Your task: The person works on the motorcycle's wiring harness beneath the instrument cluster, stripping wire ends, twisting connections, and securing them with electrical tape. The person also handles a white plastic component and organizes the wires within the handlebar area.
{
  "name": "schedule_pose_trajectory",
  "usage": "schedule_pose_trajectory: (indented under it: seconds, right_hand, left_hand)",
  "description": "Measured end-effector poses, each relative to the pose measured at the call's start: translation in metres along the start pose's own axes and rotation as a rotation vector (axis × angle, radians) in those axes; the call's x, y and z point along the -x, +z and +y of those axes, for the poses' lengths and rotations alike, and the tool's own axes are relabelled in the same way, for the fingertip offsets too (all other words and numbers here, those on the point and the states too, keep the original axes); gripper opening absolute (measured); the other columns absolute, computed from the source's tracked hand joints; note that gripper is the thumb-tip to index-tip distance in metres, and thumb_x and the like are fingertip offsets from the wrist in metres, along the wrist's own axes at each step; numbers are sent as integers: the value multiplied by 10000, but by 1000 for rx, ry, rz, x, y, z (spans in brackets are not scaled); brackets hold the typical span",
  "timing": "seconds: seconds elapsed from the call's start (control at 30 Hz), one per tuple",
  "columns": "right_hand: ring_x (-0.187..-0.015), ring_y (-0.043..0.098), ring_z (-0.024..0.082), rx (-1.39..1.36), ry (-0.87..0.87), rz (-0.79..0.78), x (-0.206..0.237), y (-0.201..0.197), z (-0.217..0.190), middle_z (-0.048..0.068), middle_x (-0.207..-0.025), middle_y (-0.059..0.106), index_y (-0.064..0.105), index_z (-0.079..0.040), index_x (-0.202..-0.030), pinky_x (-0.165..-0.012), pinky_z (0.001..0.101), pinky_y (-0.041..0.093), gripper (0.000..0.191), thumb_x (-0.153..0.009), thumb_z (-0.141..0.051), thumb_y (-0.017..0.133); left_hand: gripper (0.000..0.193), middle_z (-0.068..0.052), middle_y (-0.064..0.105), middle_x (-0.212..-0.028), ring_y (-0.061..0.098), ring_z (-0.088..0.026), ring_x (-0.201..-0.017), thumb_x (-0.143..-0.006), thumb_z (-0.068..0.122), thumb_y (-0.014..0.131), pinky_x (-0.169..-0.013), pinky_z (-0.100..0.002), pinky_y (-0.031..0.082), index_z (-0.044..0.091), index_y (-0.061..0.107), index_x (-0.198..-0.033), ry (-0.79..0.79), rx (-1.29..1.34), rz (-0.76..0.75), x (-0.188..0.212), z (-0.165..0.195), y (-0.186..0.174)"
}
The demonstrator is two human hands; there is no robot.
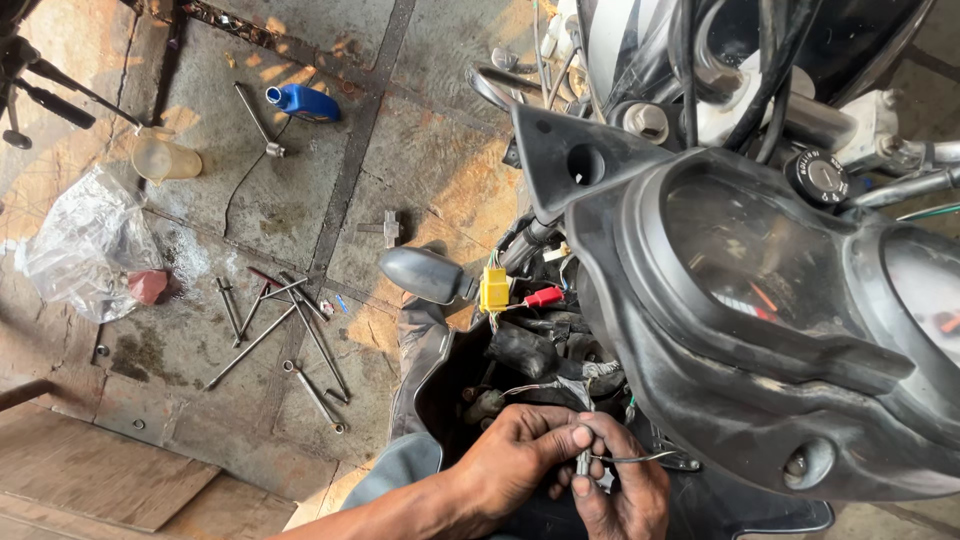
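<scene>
Both hands work low behind the motorcycle's instrument cluster point(790, 300), inside the opened wiring cavity. Left hand point(520, 455) closed, thumb and fingers pinched on a thin grey wire point(640, 458). Right hand point(620, 495) just below, touching the left, fingers curled shut around a small metal connector point(584, 462). Wire's long axis runs roughly level, free end pointing right, away from both hands. Yellow connector block point(494, 288) and red terminal point(543, 296) sit above, apart. Loose spanners point(290, 335) lie on the stone floor point(420, 170) at left.
</scene>
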State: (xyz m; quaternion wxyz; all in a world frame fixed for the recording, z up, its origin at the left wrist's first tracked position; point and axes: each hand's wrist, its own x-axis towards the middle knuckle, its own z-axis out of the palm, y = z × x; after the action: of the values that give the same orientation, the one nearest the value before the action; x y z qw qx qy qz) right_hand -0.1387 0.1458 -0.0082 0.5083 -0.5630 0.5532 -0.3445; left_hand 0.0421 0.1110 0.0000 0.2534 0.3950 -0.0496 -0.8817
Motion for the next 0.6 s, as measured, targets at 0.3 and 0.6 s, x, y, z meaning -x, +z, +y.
schedule_pose_trajectory:
  seconds: [0.3,0.6]
  right_hand:
    - [-820,737,155,104,203,19,-10,3,-4,119,-967,783,639,-45,-1372,-771,322,596,498,-913,-236,640]
    - [-899,791,185,157,457,24,39,-19,-24,98,-1195,756,409,-173,-1537,-781,355,626,765,-833,-203,707]
  left_hand:
    - [182,17,714,-836,590,-60,-676,-1023,218,657,-631,-208,489,45,708,-995,-35,128,41,-10,1,-6]
    - [202,-73,742,-861,633,-115,-712,-971,136,719,-640,-280,521,-46,746,-1055,200,-318,120,16,8,11]
